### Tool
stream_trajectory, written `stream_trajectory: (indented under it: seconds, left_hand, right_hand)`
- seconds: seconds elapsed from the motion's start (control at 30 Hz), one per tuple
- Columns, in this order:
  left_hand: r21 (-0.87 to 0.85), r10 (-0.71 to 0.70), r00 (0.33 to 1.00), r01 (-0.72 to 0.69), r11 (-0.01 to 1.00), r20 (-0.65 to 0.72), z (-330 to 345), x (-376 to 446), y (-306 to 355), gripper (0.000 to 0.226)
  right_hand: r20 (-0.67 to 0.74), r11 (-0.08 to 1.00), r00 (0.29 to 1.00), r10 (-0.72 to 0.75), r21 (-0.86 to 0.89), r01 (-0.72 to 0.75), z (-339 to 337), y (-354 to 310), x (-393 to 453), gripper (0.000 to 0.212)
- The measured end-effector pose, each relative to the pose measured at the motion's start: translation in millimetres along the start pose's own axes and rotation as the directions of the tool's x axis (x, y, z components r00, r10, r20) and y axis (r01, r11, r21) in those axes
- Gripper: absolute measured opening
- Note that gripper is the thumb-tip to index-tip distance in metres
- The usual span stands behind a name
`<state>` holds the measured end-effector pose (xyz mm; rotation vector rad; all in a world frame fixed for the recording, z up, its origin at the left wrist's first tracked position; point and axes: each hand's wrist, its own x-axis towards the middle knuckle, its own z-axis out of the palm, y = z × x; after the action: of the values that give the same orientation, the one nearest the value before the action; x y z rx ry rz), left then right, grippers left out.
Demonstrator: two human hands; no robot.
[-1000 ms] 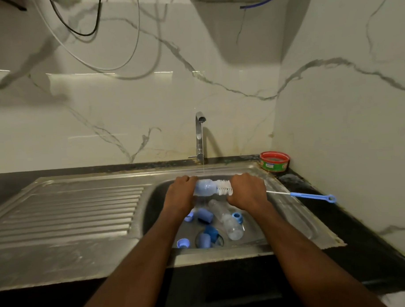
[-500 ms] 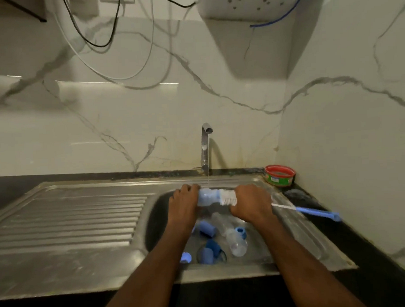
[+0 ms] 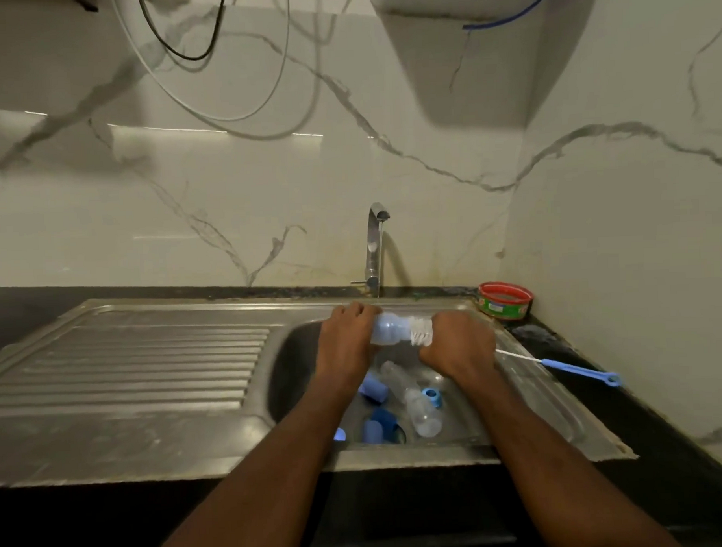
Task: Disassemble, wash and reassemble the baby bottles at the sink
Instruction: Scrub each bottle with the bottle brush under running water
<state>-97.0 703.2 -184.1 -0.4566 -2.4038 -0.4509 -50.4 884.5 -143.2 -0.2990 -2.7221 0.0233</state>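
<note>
Over the steel sink, both hands stayed put — left hand gripped one bottle; right hand clenched one brush; a second bottle lay below.

Brush stroke in progress: white bristle head shows less length outside the bottle than 1 s ago, so it's gone further into the mouth. Right hand has closed in toward left hand; gap between them is shorter. Handle of the bottle brush now tilts down to the right, was nearly level. Camera pitched up a bit; sink sits lower in view.
</note>
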Motion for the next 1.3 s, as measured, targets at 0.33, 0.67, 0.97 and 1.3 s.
stream_trajectory:
  seconds: [0.33,0.67,0.97,1.3]
  left_hand:
    - [-0.018,-0.020,1.000,0.020,1.000,0.015,-1,4,-10,0.059]
    - [-0.147,-0.013,0.992,0.032,0.989,0.127,0,-11,-4,0.070]
    - [-0.124,-0.031,0.998,0.036,0.992,0.046,-2,-8,-20,0.057]
    - [-0.132,0.061,0.997,-0.055,0.990,0.044,-3,3,-9,0.057]
  right_hand:
    - [0.028,0.998,0.998,-0.062,0.024,0.062,5,-5,-1,0.041]
    - [0.013,0.995,0.996,-0.093,0.048,0.092,-5,-7,-14,0.034]
    - [0.030,0.992,0.994,-0.106,0.071,0.103,-2,-5,-12,0.039]
    - [0.008,0.998,1.000,-0.027,0.063,0.026,3,-5,-2,0.042]
